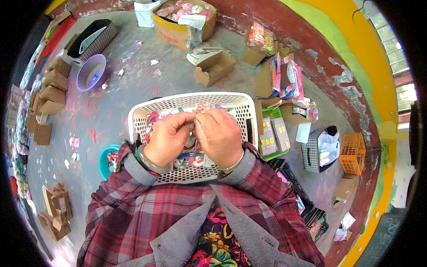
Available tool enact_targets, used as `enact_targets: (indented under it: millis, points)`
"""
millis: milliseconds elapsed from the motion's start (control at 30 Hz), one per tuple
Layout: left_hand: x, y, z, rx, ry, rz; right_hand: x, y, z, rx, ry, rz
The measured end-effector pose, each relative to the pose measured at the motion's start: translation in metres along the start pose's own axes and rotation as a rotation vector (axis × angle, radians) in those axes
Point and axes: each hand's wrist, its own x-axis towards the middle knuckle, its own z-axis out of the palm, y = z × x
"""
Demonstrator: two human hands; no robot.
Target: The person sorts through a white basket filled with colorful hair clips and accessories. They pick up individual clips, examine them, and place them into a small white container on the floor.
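My left hand (168,135) and my right hand (220,133) are pressed together over a white perforated plastic basket (187,101) on my lap. Both pinch a small clear packet with a pink item (202,108) held between the fingertips. More small colourful packets (192,159) lie in the basket under my hands. Each wrist wears a metal bangle, and plaid sleeves cover my forearms.
On the grey floor: a cardboard box of packets (182,20), small brown cartons at left (49,95), a purple bowl (91,72), a teal bowl (106,161), a green crate (273,133), an orange basket (352,153), an open carton (214,67).
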Motion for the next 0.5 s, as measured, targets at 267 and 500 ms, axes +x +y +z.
enact_targets:
  millis: [267, 500]
  points:
    - [-0.0011, 0.0061, 0.0015, 0.138, 0.030, 0.077, 0.0004, -0.0060, -0.0045, -0.076, 0.003, -0.008]
    - [-0.0011, 0.0007, 0.0017, 0.088, 0.037, 0.080, -0.0015, -0.0068, -0.0035, -0.083, -0.022, 0.010]
